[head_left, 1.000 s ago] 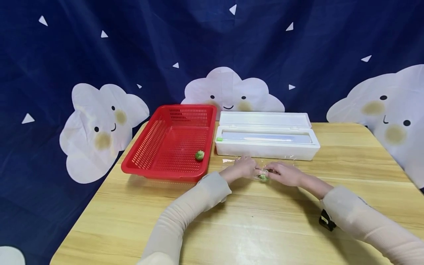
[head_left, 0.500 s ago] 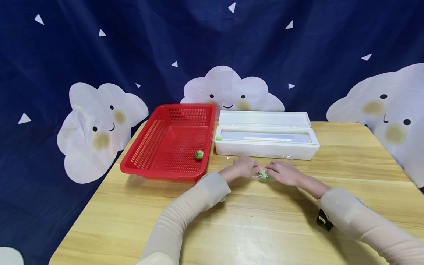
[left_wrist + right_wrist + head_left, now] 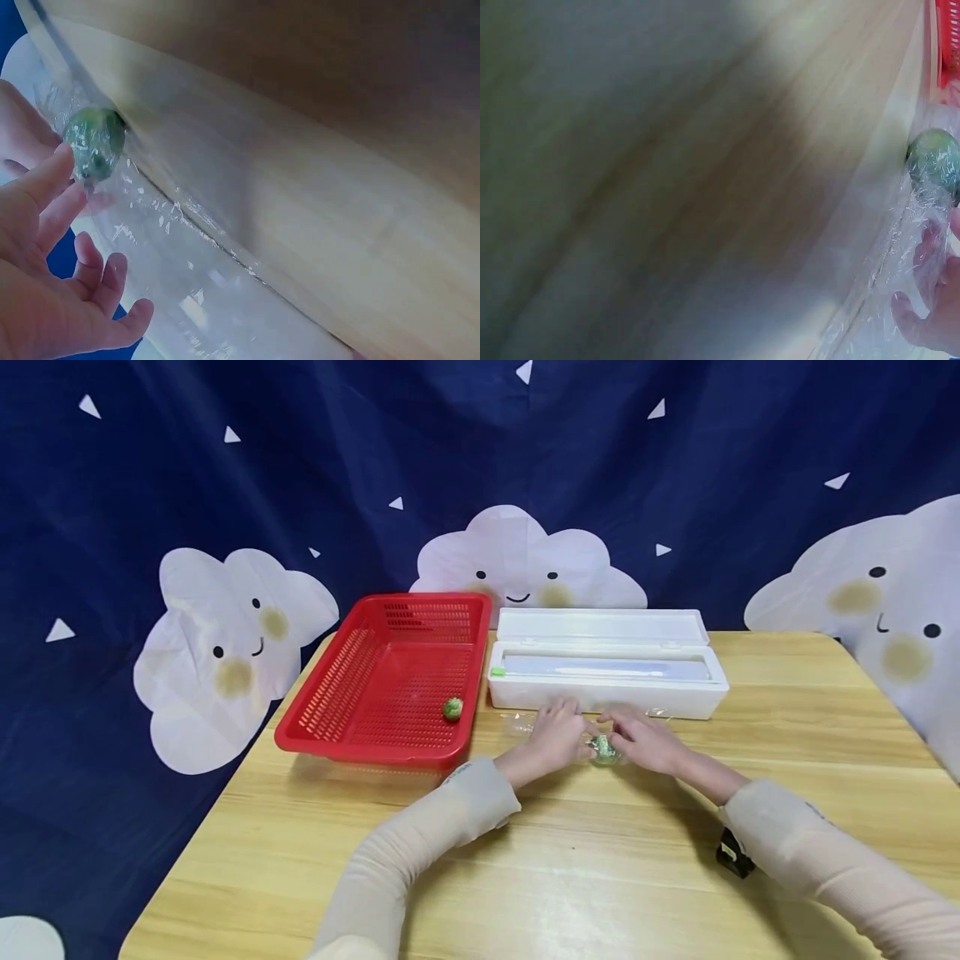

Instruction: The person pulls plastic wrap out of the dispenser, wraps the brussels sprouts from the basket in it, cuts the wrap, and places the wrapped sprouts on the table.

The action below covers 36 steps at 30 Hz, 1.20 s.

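A small round green vegetable, like a Brussels sprout (image 3: 603, 750), is wrapped in shiny cling film between the two hands. My left hand (image 3: 558, 733) holds its left side with the fingertips, while the other fingers are loosely bent in the left wrist view. From the right, my right hand (image 3: 645, 742) has bent fingers and thumb at the film by the sprout. Loose cling film (image 3: 202, 285) spreads over the tabletop below the left fingers. In the right wrist view the wrapped sprout (image 3: 934, 161) shows at the edge, with crinkled film running down past the right fingers.
A red perforated basket (image 3: 337, 750) stands to the left, with another green sprout (image 3: 452, 709) inside. Behind the hands is a long white wrap dispenser box (image 3: 600, 697), lid raised, film roll inside. A small black object (image 3: 733, 853) lies by the right sleeve on the wooden table (image 3: 525, 893).
The fingers have shifted around the sprout, and the left hand has turned so its knuckles point further back. More of the wrapped sprout shows now. The basket and box have not moved.
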Tool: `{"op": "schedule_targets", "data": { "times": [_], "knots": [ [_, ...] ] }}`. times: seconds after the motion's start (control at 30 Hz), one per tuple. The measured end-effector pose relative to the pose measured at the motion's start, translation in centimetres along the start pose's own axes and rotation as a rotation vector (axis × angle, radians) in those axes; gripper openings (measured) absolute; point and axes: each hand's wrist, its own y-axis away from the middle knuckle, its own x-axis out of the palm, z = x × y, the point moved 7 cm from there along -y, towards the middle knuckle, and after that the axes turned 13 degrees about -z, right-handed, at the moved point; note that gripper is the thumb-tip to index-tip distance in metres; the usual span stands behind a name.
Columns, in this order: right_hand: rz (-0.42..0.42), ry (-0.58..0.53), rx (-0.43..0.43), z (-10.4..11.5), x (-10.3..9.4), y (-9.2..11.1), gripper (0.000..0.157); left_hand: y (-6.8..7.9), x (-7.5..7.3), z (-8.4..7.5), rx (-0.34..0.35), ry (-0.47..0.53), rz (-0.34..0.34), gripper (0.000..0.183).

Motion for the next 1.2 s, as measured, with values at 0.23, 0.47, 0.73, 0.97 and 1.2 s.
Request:
{"op": "schedule_targets", "data": {
  "times": [0.23, 0.47, 0.73, 0.97, 1.2],
  "knots": [
    [-0.057, -0.066, -0.080, 0.2, -0.4, 0.4, 0.010, -0.5, 0.1, -0.1, -0.027, -0.020, 0.010, 0.039],
    [-0.052, 0.077, -0.188, 0.9, 0.2, 0.8, 0.054, -0.5, 0.7, 0.8, -0.090, -0.018, 0.029, 0.037],
    [-0.023, 0.142, -0.194, 1.1, 0.8, 0.7, 0.053, -0.4, 1.5, 1.0, -0.119, -0.019, 0.096, 0.039],
    [-0.010, 0.121, -0.173, 0.7, 0.8, 1.1, 0.047, -0.2, 1.7, 1.0, -0.109, 0.019, 0.149, 0.037],
    [0.012, 0.090, -0.164, 0.7, 0.7, 1.3, 0.042, -0.1, 2.1, 1.1, -0.110, 0.080, 0.204, 0.036]
  ]
}}
